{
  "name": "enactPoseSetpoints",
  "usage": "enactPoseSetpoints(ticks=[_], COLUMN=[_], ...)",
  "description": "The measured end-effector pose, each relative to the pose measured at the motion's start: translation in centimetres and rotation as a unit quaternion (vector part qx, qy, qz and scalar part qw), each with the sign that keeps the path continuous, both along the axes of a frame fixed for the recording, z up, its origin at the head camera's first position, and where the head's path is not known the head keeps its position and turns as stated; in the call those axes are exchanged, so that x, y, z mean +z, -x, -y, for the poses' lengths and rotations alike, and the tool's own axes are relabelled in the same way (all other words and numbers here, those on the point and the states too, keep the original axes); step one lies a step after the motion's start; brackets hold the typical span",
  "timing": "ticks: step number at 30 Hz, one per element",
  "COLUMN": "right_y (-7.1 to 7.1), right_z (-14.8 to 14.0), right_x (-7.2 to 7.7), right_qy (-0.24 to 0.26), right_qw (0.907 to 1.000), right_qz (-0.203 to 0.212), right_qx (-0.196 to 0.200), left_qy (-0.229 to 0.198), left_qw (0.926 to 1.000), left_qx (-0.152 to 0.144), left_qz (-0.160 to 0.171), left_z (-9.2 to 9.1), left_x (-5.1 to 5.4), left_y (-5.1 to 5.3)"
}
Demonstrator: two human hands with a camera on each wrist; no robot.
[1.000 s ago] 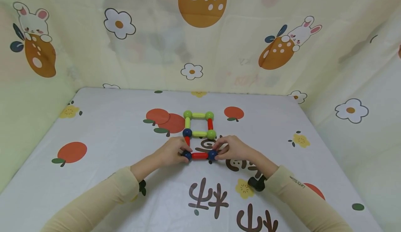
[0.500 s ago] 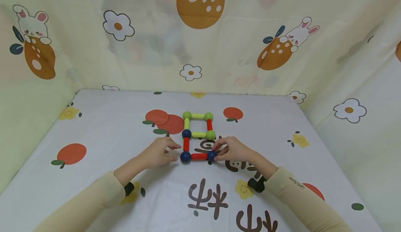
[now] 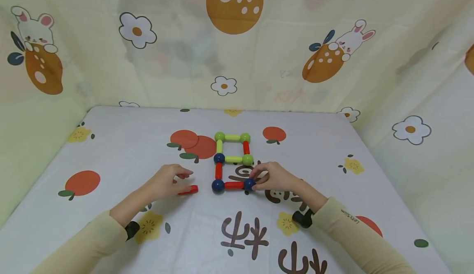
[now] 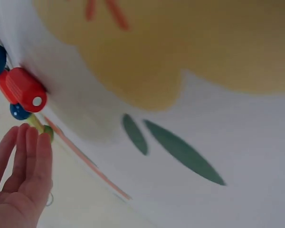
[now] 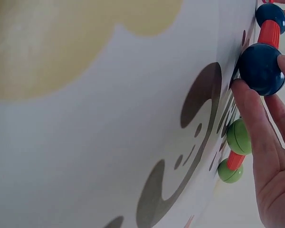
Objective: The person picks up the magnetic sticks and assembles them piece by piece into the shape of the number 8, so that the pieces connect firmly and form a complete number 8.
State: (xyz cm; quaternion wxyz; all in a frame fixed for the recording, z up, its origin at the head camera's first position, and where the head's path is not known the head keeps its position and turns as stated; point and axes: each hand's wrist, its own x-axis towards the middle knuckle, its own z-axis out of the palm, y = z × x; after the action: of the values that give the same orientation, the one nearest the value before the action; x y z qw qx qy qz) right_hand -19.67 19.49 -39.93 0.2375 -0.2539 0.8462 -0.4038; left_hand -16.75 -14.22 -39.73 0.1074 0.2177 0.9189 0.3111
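Several rods and balls form a flat figure on the cloth. Its upper square has green balls, green rods (image 3: 233, 159) and one red rod (image 3: 246, 147). Below, a red rod (image 3: 219, 171) runs down to a blue ball (image 3: 218, 186), from which another red rod (image 3: 234, 185) leads right to a second blue ball (image 3: 249, 184). My right hand (image 3: 275, 179) pinches that second ball between thumb and fingers, as the right wrist view confirms. Left of the figure, a loose red rod (image 3: 191, 189) lies by my left hand (image 3: 163, 183), whose fingers look extended in the left wrist view.
A printed white cloth (image 3: 122, 150) covers the table, with fruit, flowers and brown characters on it. A patterned curtain (image 3: 177, 60) hangs at the back and sides. Dark bands (image 3: 303, 218) sit at both wrists.
My left hand let go of the lower-left blue ball and moved left. The loose red rod has come into sight beside it. My right hand stays at its blue ball.
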Motion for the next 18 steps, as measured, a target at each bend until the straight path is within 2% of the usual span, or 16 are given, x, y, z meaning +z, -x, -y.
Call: enactPoseSetpoints(ticks=[5, 11, 18], right_y=[-0.07, -0.18, -0.31], right_z=[-0.12, -0.11, -0.12], right_x=[-0.13, -0.32, -0.27], right_qy=[0.001, 0.003, 0.006], right_qw=[1.0, 0.9999, 0.9999], right_qz=[0.0, -0.013, -0.015], right_qx=[-0.004, -0.005, -0.006], left_qy=[0.029, 0.043, 0.05], left_qw=[0.9994, 0.9986, 0.9982], left_qx=[-0.021, -0.029, -0.034], left_qz=[0.004, 0.002, 0.006], left_z=[0.33, 0.06, -0.17], left_x=[-0.25, -0.51, -0.18], left_y=[-0.09, -0.05, -0.27])
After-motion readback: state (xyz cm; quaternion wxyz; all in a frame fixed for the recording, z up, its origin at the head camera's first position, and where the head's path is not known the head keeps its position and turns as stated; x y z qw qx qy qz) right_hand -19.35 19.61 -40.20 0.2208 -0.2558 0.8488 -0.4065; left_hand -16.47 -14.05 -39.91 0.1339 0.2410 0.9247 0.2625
